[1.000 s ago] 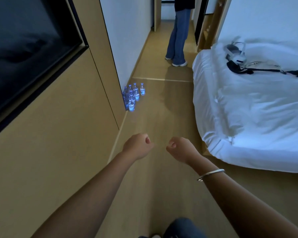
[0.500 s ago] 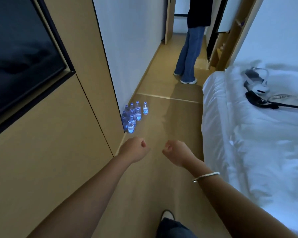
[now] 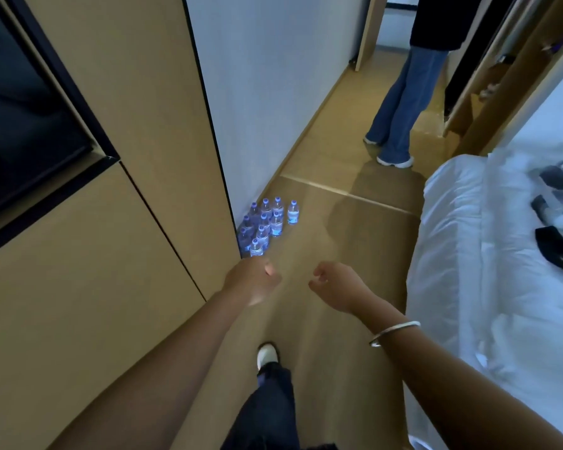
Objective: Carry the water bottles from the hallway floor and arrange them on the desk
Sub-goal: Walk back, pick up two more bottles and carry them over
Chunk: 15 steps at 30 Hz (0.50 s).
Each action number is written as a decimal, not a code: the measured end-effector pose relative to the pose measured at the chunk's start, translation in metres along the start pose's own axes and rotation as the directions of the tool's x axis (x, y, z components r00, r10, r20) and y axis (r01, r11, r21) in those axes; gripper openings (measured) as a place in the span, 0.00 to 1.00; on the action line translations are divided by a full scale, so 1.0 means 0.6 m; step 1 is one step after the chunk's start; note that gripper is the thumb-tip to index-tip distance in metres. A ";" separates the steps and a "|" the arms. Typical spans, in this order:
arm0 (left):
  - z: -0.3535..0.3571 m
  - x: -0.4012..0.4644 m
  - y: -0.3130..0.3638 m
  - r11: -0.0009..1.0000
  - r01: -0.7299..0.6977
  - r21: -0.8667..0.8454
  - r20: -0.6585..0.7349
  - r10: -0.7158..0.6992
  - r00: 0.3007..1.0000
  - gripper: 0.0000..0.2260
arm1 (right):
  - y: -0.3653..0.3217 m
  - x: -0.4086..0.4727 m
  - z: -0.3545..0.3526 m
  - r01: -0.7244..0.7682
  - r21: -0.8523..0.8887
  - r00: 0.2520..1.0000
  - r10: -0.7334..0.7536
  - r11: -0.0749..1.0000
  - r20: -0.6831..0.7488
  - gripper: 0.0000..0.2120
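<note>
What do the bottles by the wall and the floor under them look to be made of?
The water bottles: probably clear thin plastic, glossy, since light shines through them and they have small blue caps. The floor: tan, smooth, matte to low sheen, with a straight seam line across it; could be vinyl or laminate, cannot tell which.

Bottles (image 3: 266, 225) were clear w/ blue caps, floor (image 3: 338, 241) tan wood, wall (image 3: 267, 79) pale grey, bedding (image 3: 488, 261) white, jeans (image 3: 403, 102) blue, bracelet (image 3: 394, 331) silver.
</note>
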<state>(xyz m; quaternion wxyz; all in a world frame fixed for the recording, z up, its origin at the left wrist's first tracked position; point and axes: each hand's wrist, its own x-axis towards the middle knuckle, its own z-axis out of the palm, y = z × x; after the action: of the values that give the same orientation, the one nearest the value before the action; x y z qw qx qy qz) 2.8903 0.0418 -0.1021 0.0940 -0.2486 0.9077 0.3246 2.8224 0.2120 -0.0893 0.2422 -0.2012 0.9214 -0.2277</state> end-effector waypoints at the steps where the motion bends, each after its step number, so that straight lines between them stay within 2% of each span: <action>1: -0.002 0.025 0.000 1.000 0.005 -0.005 0.003 -0.005 1.000 0.08 | -0.001 0.026 -0.005 0.003 -0.006 1.000 -0.003 1.000 0.015 0.17; 7: -0.022 0.209 0.002 0.999 0.029 0.036 0.060 -0.031 0.998 0.07 | -0.021 0.214 -0.044 0.016 -0.031 0.998 -0.014 0.999 0.066 0.17; 15: -0.090 0.451 0.008 0.990 0.128 0.053 0.109 -0.133 0.985 0.12 | -0.074 0.452 -0.093 0.005 -0.067 0.985 0.007 0.998 0.175 0.17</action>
<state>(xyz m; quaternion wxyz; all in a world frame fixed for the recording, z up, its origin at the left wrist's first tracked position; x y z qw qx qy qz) 2.6552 -0.0951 -0.1477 0.1718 -0.2867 0.8899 0.3106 2.5867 0.0637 -0.1192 0.3152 -0.2280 0.9039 -0.1777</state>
